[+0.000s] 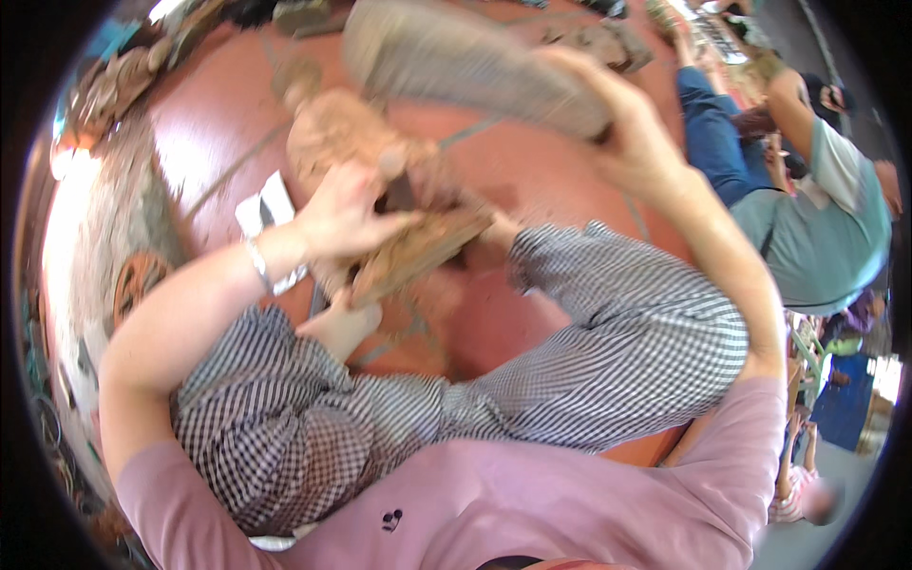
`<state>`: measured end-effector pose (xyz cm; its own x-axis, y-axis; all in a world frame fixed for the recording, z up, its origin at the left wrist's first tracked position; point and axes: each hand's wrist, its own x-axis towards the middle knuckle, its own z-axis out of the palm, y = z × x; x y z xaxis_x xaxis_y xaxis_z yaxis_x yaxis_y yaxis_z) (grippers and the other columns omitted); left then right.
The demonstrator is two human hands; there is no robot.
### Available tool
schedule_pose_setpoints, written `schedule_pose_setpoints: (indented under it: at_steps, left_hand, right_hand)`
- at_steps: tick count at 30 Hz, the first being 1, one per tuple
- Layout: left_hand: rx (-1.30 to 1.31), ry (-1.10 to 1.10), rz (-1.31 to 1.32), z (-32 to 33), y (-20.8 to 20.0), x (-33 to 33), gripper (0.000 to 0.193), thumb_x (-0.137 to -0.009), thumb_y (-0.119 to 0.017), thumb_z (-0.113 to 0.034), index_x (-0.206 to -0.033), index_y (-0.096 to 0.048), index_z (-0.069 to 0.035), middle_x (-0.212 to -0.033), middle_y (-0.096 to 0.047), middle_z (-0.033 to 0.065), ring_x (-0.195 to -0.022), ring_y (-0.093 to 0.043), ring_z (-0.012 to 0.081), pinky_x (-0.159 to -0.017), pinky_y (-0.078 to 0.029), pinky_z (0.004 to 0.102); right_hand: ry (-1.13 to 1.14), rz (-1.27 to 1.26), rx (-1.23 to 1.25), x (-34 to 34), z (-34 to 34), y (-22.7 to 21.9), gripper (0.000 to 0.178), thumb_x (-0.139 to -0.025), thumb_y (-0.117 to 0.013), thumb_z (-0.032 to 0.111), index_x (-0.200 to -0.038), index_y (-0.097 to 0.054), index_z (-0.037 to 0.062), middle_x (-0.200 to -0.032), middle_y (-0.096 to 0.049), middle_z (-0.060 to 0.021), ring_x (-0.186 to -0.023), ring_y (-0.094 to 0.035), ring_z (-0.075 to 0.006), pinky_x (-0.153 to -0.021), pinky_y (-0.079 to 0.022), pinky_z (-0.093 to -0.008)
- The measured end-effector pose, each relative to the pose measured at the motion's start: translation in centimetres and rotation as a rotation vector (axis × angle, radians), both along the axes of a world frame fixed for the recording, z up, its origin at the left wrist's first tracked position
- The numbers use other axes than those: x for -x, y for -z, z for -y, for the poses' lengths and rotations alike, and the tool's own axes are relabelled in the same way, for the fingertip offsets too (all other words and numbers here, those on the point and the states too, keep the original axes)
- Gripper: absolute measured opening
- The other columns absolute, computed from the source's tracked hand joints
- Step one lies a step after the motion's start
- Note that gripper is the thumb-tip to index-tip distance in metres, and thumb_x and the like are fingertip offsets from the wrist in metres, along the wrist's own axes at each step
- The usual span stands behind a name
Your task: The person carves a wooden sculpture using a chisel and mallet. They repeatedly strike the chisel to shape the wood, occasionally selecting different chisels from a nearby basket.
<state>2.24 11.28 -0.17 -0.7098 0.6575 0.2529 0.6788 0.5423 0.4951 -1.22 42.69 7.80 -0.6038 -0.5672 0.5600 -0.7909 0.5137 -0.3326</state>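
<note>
My right hand [635, 128] is wrapped round the narrow end of a thick wooden mallet [465, 68], raised above the floor and blurred by motion. A carved wooden figure [344, 133] lies below it, its rounded head end pointing away from me and its flat base [418, 255] toward me. Over the figure's lower part, my left hand [344, 204] closes on a chisel [391, 163]; the handle's round end sticks up and the working tip is hidden. My bare feet rest against either side of the base.
Red floor tiles [218, 123] surround the figure. A white paper or cloth [270, 211] lies by my left forearm, near a big pale log [104, 228]. More wood pieces [598, 43] lie at the far side. Another person [807, 209] sits close on the right.
</note>
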Motion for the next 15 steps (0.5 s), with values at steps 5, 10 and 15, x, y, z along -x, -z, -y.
schedule_pose_setpoints:
  at_steps: [5, 10, 15]
  left_hand:
    - [-0.089, 0.041, 0.11, -0.2, -0.8, -0.3, 0.038, -0.076, -0.076, -0.028, -0.103, -0.062, -0.006, -0.102, -0.065, 0.0172, -0.094, -0.064, 0.0377, -0.08, -0.054, 0.0416]
    - [-0.1, 0.155, 0.056, -0.2, -1.9, 0.2, 0.033, -0.079, -0.074, -0.026, -0.101, -0.062, -0.005, -0.105, -0.063, 0.0176, -0.098, -0.062, 0.0386, -0.084, -0.052, 0.0431]
    - [-0.152, 0.271, 0.059, 0.1, -2.9, 0.2, 0.024, -0.079, -0.076, -0.02, -0.094, -0.061, -0.008, -0.098, -0.063, 0.0124, -0.093, -0.062, 0.0358, -0.078, -0.051, 0.0433]
  right_hand:
    - [0.112, -0.139, -0.433, -0.7, -0.2, -2.4, 0.071, -0.065, -0.071, 0.0, -0.133, -0.054, 0.0143, -0.087, -0.057, -0.0096, -0.082, -0.059, -0.0319, -0.071, -0.048, -0.0425]
    - [0.119, -0.085, -0.409, -1.1, -0.7, -1.5, 0.06, -0.073, -0.068, 0.005, -0.131, -0.053, 0.0154, -0.088, -0.058, -0.0098, -0.084, -0.061, -0.0316, -0.071, -0.049, -0.0428]
    - [0.098, -0.022, -0.427, -1.5, -0.2, -2.3, 0.065, -0.07, -0.072, 0.006, -0.132, -0.052, 0.0156, -0.089, -0.059, -0.0083, -0.086, -0.061, -0.0305, -0.074, -0.049, -0.042]
